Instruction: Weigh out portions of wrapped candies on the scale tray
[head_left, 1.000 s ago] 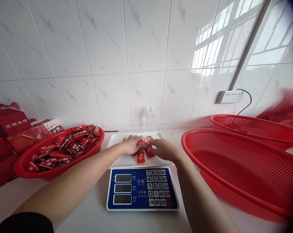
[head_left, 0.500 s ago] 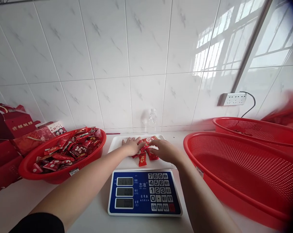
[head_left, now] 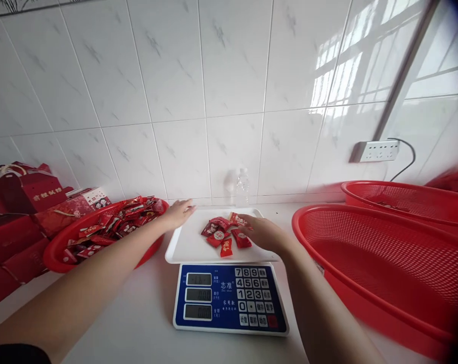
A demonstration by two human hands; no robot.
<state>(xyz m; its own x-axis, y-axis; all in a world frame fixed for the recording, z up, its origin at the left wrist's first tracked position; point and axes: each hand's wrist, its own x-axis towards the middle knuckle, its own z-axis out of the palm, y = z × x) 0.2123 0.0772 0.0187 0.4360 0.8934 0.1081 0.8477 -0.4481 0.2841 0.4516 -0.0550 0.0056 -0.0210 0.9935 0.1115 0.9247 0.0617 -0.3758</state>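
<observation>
Through the head view, the only one I had, I saw the left hand (head_left: pixel 178 213) over the far left corner of the tray (head_left: pixel 181 243). Its fingers were stretched out and apart, and I saw nothing in them. The right hand (head_left: pixel 264 233) was bent over the candies (head_left: pixel 218 236) from the tray's right edge, its fingertips at the packets nearest that side. I could not tell whether they pinched one or only lay against it.

The candies sat in a loose cluster around the tray's middle, one packet pointing toward the near edge. Along that near edge was the scale's panel (head_left: pixel 229 299); I read zeros on its two lower displays, but the top one was too faint for me.

Past the tray's left edge I had the bowl (head_left: pixel 54 253), heaped with more packets, my left forearm crossing in front of it, and boxes (head_left: pixel 31 194) at the table's left end. Past the right edge stood a basket (head_left: pixel 365 253), with another basket (head_left: pixel 411 199) behind it. A bottle (head_left: pixel 243 188) stood upright beyond the tray's far edge, near the wall (head_left: pixel 175 167).
</observation>
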